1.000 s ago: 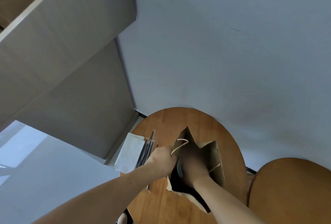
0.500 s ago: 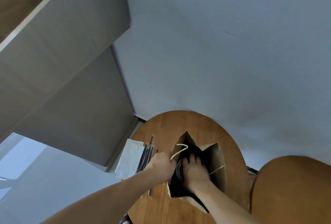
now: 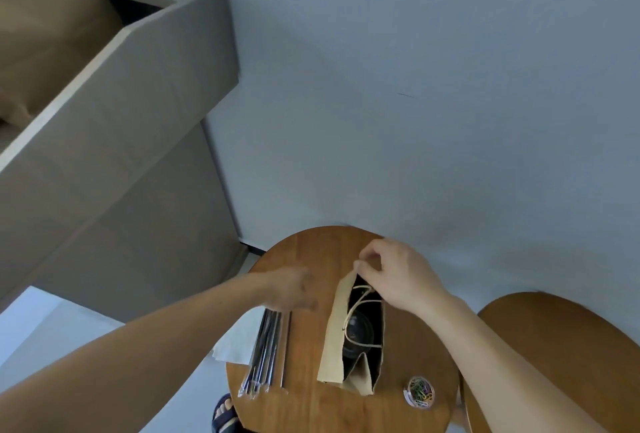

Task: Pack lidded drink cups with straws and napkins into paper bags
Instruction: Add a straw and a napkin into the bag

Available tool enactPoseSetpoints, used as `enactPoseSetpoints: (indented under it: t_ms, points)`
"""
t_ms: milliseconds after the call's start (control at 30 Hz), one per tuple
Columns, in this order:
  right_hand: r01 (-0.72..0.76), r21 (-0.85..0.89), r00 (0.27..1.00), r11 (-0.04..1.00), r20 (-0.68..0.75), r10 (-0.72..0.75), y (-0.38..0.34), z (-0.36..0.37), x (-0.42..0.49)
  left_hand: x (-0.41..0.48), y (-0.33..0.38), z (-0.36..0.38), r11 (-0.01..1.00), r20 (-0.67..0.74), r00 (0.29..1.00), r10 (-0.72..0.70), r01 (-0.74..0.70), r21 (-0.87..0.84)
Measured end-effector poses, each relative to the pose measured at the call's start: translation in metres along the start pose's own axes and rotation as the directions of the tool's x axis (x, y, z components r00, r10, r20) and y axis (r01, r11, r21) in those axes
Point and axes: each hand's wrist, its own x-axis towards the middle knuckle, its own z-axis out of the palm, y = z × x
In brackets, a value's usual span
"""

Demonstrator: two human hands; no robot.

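A brown paper bag (image 3: 334,335) stands open on the round wooden table (image 3: 311,401). Inside it sits a cup with a dark lid (image 3: 360,330), under the bag's string handles. My right hand (image 3: 398,275) pinches the bag's far top edge. My left hand (image 3: 292,289), blurred, hovers over the far end of a bundle of wrapped dark straws (image 3: 268,349) lying left of the bag; whether it touches them is unclear. White napkins (image 3: 239,339) lie under and left of the straws, hanging over the table edge.
A small round clear tub of coloured paper clips (image 3: 419,392) sits on the table near the right front. A second wooden round surface (image 3: 554,335) is at the right. Grey wall and cabinet rise behind. A sandalled foot (image 3: 225,413) shows below the table.
My right hand came out of the bag and now pinches its far top edge. My left hand let go of the bag's left side and moved left over the straws. The view tilted down.
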Motion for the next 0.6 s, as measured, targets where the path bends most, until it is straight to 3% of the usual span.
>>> enactPoseSetpoints:
  t_ms: [100,233,467,600]
  points:
    - [-0.056,0.055,0.996,0.997,0.066,0.052,-0.024,0.014,0.03,0.001,-0.017,-0.027,1.0,-0.178,0.984,0.013,-0.013,0.001]
    - [-0.116,0.085,0.974,0.99,0.206,0.096,-0.059,0.061,0.067,0.002,-0.048,-0.044,0.99,-0.341,0.931,-0.126,0.096,-0.104]
    - [-0.366,0.232,0.889,0.901,0.372,0.265,-0.088,0.203,0.094,0.009,-0.119,-0.018,0.922,-0.287,0.904,-0.317,0.222,-0.318]
    - [-0.495,0.16,0.833,0.854,0.367,0.414,-0.083,0.273,0.092,0.018,-0.164,0.006,0.895,-0.282,0.875,-0.394,0.295,-0.335]
